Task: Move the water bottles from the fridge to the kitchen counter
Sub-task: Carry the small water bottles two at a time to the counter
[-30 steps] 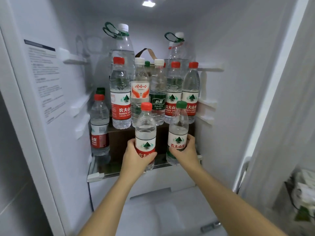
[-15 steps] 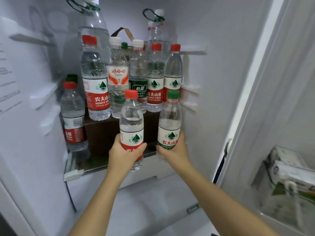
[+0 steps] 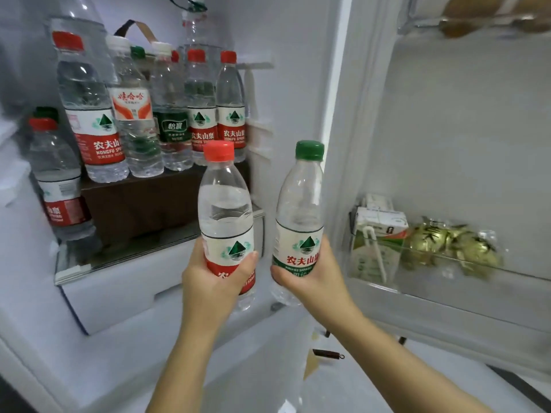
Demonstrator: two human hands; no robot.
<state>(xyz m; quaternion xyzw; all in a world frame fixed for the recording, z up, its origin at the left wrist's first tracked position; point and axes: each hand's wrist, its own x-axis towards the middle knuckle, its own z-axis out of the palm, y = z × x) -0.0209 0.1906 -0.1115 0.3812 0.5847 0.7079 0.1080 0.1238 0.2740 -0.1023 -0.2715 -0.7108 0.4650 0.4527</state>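
Observation:
My left hand point(image 3: 213, 280) grips a red-capped water bottle point(image 3: 225, 216) around its red label, held upright in front of the fridge opening. Beside it my right hand point(image 3: 310, 272) grips a green-capped water bottle point(image 3: 299, 210), tilted slightly right. Both bottles are off the glass shelf point(image 3: 125, 254). Several more bottles stand inside: a row on a brown box point(image 3: 143, 204), among them a large red-label bottle point(image 3: 89, 114), and a small red-capped bottle point(image 3: 58, 186) lower left.
The open fridge door point(image 3: 447, 144) is to the right; its shelf holds a drink carton point(image 3: 378, 242) and a bag of greenish-gold wrapped items point(image 3: 450, 245). A white drawer front point(image 3: 125, 290) sits below the glass shelf. Two big handled bottles stand at the back.
Both hands have pulled their bottles out of the fridge, toward me and rightward. My view has swung right, showing more of the door shelf.

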